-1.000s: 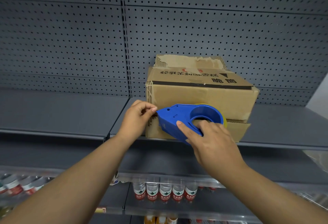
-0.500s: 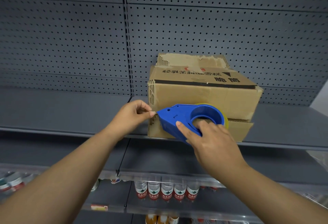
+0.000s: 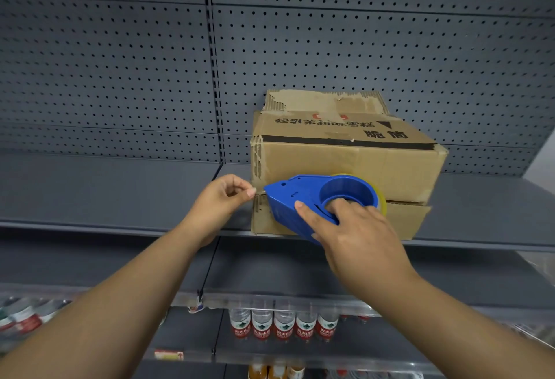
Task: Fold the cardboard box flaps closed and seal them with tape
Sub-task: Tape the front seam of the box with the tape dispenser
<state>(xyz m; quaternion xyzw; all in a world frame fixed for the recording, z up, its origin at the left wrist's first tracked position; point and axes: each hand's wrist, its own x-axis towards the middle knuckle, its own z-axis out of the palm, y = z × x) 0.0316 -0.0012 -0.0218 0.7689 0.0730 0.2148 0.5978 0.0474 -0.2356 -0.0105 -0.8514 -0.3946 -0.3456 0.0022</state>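
Observation:
A brown cardboard box (image 3: 354,165) lies on a grey shelf (image 3: 120,195), its two front flaps meeting in a horizontal seam. My right hand (image 3: 351,228) grips a blue tape dispenser (image 3: 303,198) holding a yellowish roll, pressed against the seam near the box's left edge. My left hand (image 3: 223,198) sits just left of the box's corner. Its thumb and forefinger pinch the thin free end of the tape coming from the dispenser's nose. The seam behind the dispenser is hidden.
A grey pegboard wall (image 3: 150,63) rises behind the shelf. Water bottles with red labels (image 3: 282,327) stand on a lower shelf, with more bottles at the far left (image 3: 21,318). The shelf's front edge runs under the box.
My left hand has slid a little left, off the box's front onto its left corner, drawing out the tape end. The dispenser stays against the seam.

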